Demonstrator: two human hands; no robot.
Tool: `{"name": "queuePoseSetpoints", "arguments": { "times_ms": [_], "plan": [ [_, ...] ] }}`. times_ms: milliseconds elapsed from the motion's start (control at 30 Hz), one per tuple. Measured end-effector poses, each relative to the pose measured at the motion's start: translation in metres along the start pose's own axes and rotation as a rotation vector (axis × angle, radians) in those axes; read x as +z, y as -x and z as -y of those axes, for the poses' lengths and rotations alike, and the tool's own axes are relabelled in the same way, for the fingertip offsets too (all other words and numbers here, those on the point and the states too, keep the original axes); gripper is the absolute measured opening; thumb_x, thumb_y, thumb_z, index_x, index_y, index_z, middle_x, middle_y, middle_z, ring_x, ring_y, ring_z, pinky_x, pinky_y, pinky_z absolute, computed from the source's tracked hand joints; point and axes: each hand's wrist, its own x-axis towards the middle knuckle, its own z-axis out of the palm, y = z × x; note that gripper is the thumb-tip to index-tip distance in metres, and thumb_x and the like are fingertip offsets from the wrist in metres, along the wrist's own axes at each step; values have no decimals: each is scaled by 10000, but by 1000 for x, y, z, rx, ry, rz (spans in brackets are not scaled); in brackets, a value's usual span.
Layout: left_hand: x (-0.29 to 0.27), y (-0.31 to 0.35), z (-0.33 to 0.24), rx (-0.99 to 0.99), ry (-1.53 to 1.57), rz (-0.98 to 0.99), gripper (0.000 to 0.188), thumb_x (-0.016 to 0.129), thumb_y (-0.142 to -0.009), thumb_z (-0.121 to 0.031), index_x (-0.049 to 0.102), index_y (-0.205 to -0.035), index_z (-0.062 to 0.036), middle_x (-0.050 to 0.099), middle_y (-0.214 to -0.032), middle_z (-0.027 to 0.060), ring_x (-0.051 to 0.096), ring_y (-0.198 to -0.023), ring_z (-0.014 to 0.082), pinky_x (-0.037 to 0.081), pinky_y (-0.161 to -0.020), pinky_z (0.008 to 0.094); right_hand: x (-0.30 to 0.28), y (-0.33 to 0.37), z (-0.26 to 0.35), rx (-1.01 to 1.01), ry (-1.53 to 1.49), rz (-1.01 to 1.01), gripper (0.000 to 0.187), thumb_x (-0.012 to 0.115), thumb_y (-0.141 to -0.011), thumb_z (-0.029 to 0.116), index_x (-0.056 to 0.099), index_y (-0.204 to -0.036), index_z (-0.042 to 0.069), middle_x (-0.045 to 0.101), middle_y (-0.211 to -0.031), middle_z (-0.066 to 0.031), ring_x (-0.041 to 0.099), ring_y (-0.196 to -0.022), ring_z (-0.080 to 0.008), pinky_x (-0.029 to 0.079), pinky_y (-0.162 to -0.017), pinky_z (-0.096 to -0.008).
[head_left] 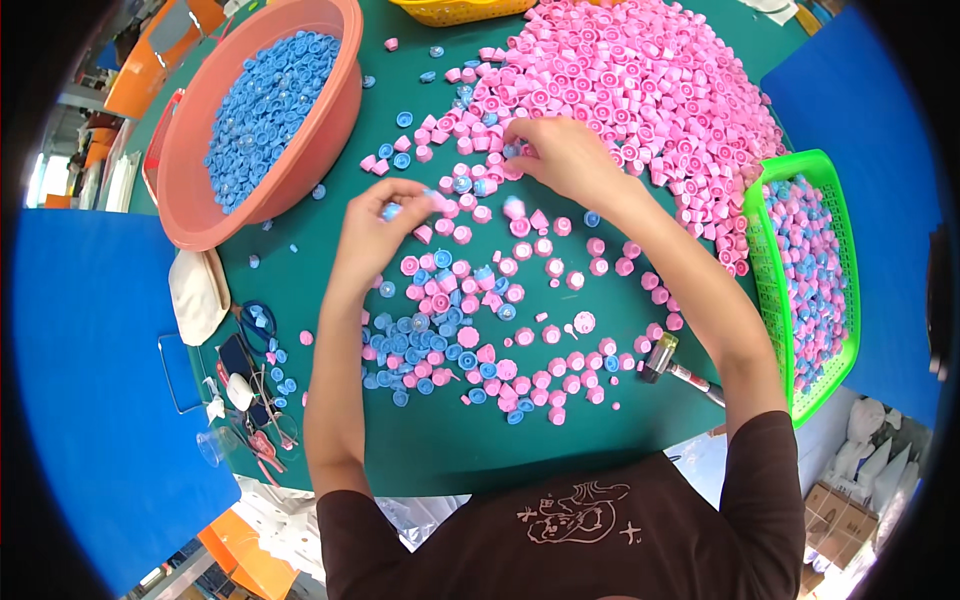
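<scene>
My left hand is closed in a pinch on a small pink and blue plastic piece. Another blue piece shows against its curled fingers. Farther right, at the near edge of the big heap of pink plastic cups, my right hand pinches a small blue piece, partly hidden by the fingers. Loose pink cups and several cups with blue tops lie just below both hands. Nearer to me, blue caps are scattered among more pink cups on the green table.
A tilted salmon-coloured basin of blue caps stands at the left. On the right is a green basket of pink and blue pieces. A hammer lies by my right forearm. Glasses, a phone and a white cloth pouch lie left.
</scene>
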Motion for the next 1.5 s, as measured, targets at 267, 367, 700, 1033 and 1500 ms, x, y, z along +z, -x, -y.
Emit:
{"name": "queuePoseSetpoints", "arguments": {
  "times_ms": [267, 367, 700, 1033, 1500],
  "plan": [
    [-10, -17, -9, -34, 1138, 239, 337, 581, -952, -318, 599, -1035, 8, 591, -862, 88, 583, -580, 84, 426, -415, 134, -23, -11, 0, 356, -1139, 96, 177, 638, -848, 221, 618, -877, 47, 660, -822, -72, 518, -532, -83, 272, -352, -207],
    [-2, -29, -16, -199, 315, 68, 217, 686, -879, -220, 654, -959, -21, 616, -878, 93, 563, -577, 162, 392, -449, 211, -25, -19, 1, 334, -1031, 187, 201, 659, -858, 229, 635, -913, 36, 671, -816, -62, 563, -587, -106, 378, -417, -235],
    [21, -32, -10, 407, -392, -50, 270, 743, -810, -206, 679, -1020, -49, 591, -748, 57, 576, -654, 155, 456, -572, 285, -7, 14, 16, 168, -481, 375, 253, 715, -818, 264, 681, -936, 42, 676, -769, -69, 626, -646, -153, 452, -497, -265],
    [-27, 25, -13, -150, 625, 170, 233, 627, -910, -200, 646, -1001, 14, 611, -799, 57, 486, -505, 65, 310, -385, 180, 27, 22, 14, -165, -292, 31, 199, 681, -861, 204, 696, -969, 38, 668, -872, -89, 636, -735, -174, 499, -615, -311],
    [14, 61, -19, 351, -825, 195, 252, 681, -839, -248, 666, -1040, -95, 618, -885, 73, 633, -821, 247, 497, -741, 379, -25, 62, 20, -66, -38, -57, 248, 666, -835, 170, 683, -1048, 43, 680, -961, -137, 663, -897, -270, 508, -827, -365]
  ]
}}
